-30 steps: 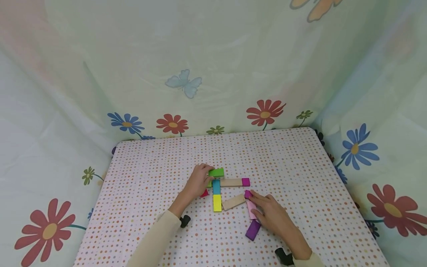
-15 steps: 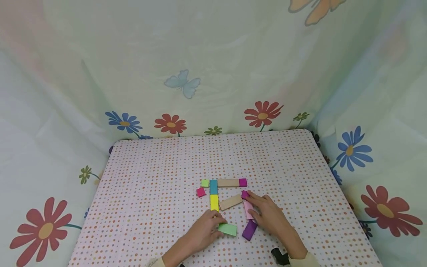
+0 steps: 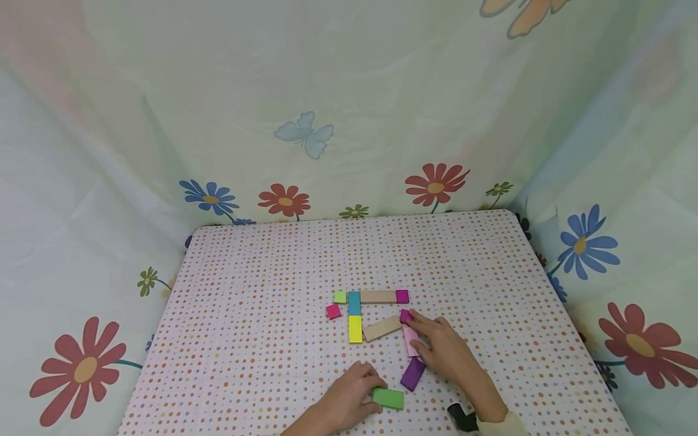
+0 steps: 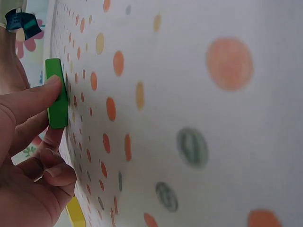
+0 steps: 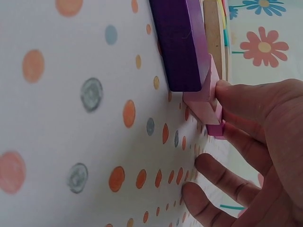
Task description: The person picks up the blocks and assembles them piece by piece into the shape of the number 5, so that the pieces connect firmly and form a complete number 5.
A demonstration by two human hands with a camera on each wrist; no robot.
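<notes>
Near the front of the table, my left hand (image 3: 351,399) pinches a green block (image 3: 388,398) between thumb and fingers; the left wrist view shows the thumb lying on the green block (image 4: 57,101). My right hand (image 3: 449,351) rests at the right end of the layout. Its thumb touches the pink block (image 5: 203,99), and a fingertip touches the small magenta cube (image 3: 405,316). Just nearer to me lies a purple block (image 3: 412,373), angled against the pink one. A plain wooden block (image 3: 382,328) slants between the magenta cube and the yellow block (image 3: 355,329).
Beyond the yellow block lies a blue block (image 3: 354,303), with a light green cube (image 3: 340,297) to its left. A second wooden block (image 3: 378,297) runs right to another magenta cube (image 3: 402,297). A red-pink cube (image 3: 333,311) sits apart on the dotted tablecloth (image 3: 245,303).
My left hand has carried the green block from the far side of the layout toward me and to the right. The right hand stays in the same place on the pink block and magenta cube.
</notes>
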